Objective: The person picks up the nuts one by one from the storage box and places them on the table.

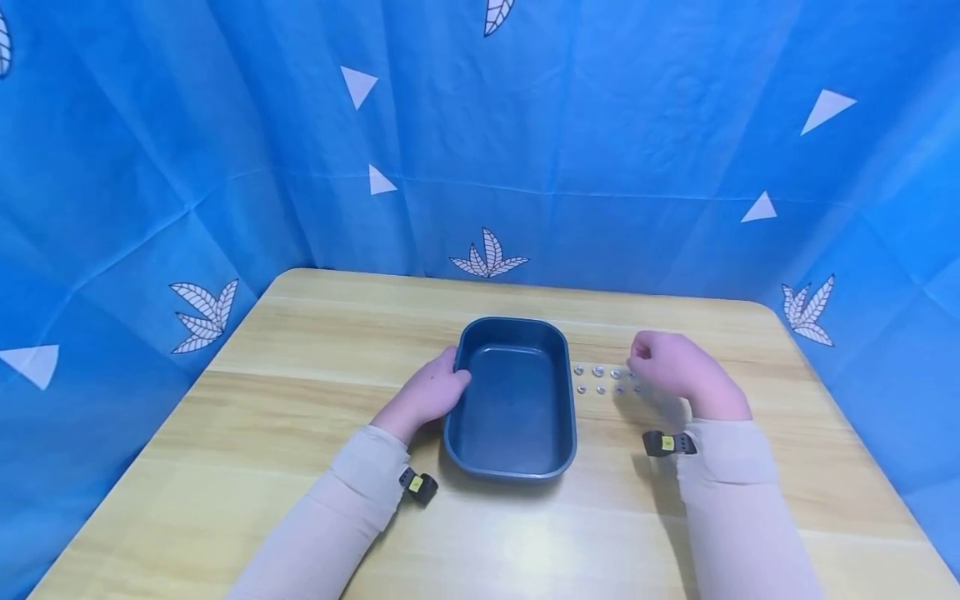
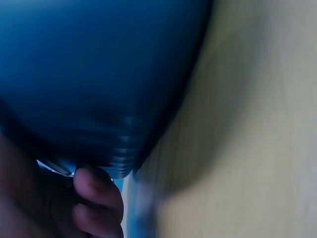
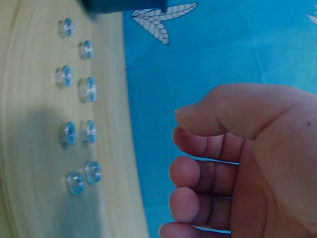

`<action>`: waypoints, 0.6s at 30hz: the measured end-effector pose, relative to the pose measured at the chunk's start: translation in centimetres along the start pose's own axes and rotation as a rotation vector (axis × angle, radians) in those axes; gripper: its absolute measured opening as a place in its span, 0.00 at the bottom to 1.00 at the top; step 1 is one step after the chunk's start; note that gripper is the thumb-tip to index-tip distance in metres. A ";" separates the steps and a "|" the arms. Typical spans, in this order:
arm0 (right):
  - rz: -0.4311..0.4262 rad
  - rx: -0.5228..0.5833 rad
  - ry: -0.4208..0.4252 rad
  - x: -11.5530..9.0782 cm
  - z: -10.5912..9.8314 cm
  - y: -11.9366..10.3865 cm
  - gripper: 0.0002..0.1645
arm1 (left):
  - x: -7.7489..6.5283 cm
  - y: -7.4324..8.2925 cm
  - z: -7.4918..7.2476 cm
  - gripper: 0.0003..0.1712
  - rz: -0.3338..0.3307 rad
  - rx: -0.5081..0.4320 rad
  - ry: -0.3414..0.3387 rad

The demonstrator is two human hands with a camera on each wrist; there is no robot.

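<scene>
A dark blue rectangular tray (image 1: 512,477) with rounded corners is near the table's middle. My left hand (image 1: 429,387) grips its left side, thumb over the rim and fingers underneath. The left wrist view shows the fingers (image 2: 99,191) bent beside the tray's outer wall (image 2: 99,74). To the right of the tray, small clear round pieces (image 3: 88,89) lie in two rows on the table. My right hand (image 1: 671,364) hovers by the right end of these rows, partly covering them in the head view. Its fingers (image 3: 184,171) are loosely bent, thumb close to the index finger, with nothing seen between them.
The pale wooden table (image 1: 300,483) ends at a blue curtain (image 1: 480,125) with white leaf and triangle prints, which hangs behind and along both sides. Each wrist wears a black strap with a small device (image 1: 667,443).
</scene>
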State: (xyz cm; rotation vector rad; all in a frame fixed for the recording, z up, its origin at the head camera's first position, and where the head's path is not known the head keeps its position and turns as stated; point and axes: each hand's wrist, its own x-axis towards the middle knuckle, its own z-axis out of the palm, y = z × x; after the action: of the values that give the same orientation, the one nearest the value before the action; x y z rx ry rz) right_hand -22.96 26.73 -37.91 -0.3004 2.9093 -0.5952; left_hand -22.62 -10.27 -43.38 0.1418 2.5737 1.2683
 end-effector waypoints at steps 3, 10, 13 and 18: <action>-0.019 0.013 0.011 0.2 -0.3 -0.8 0.07 | 0.0 -0.2 -0.3 0.33 -0.005 -0.006 0.021; -0.059 0.001 0.067 0.7 -1.2 -3.1 0.14 | 0.2 -0.8 -1.0 0.36 -0.006 0.010 0.052; -0.071 0.016 0.134 0.4 -1.5 -3.6 0.23 | 0.1 -0.9 -1.2 0.39 0.009 0.039 0.042; -0.084 0.037 0.261 -0.4 -1.7 -3.7 0.31 | -0.2 -0.8 -2.1 0.39 0.028 0.132 0.058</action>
State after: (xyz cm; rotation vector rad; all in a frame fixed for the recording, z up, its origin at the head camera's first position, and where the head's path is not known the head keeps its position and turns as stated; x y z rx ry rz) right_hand -22.31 24.12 -34.88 -0.3667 3.1423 -0.7528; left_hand -23.00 -12.36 -42.73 0.1700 2.7141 1.1271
